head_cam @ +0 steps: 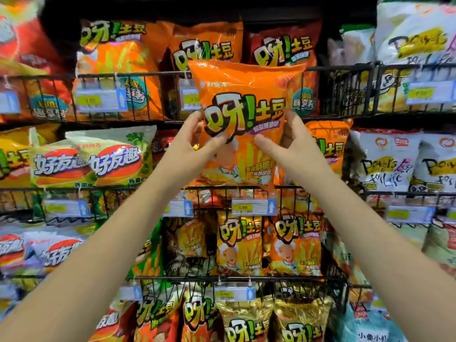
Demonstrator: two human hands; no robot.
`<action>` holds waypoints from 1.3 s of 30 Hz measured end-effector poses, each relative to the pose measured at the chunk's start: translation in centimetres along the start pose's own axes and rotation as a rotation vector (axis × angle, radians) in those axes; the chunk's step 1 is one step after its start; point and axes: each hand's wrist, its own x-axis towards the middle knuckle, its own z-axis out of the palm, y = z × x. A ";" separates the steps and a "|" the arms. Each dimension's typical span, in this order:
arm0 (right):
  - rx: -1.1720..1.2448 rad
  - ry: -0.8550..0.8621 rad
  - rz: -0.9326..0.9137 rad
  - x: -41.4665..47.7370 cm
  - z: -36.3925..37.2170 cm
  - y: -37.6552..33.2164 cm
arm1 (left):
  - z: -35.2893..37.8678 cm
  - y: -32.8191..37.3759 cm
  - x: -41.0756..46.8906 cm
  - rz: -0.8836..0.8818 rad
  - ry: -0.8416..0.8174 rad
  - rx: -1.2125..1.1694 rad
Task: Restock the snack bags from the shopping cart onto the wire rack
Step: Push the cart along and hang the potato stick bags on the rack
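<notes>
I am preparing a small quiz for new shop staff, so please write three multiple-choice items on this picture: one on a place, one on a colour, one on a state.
1. Where do the green bags with a red oval stand, seen from the held snack bag?
A. to its left
B. to its right
C. straight above it

2. What is the main colour of the held bag?
A. blue
B. orange
C. white

3. How is the bag held?
A. by one hand only
B. nobody touches it
C. by both hands, one at each side

Key:
1 A, the green bags sit left of it.
2 B, its front is mostly orange.
3 C, the left hand and the right hand each pinch one side edge.
</notes>
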 end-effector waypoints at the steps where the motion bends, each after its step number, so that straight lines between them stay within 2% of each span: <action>1: -0.008 0.005 -0.008 0.1 0.1 0.1 | 0.0 -0.2 -0.1 0.011 0.008 0.012; 9: 0.026 0.013 -0.031 1.0 0.6 0.5 | 0.3 -0.5 -0.4 0.013 0.089 -0.046; 16: -0.085 0.006 0.061 -0.3 1.3 2.6 | 0.9 -2.9 -1.0 -0.030 0.013 -0.010; 24: -0.210 -0.009 0.112 -0.9 1.7 3.5 | 1.1 -4.1 -0.5 -0.059 -0.088 0.169; 32: -0.342 -0.116 0.103 -1.1 2.0 4.1 | 1.5 -3.5 -1.1 -0.177 -0.175 0.313; 39: -0.507 -0.244 0.209 -0.5 1.9 3.7 | 1.4 -2.9 -0.3 -0.296 -0.270 0.422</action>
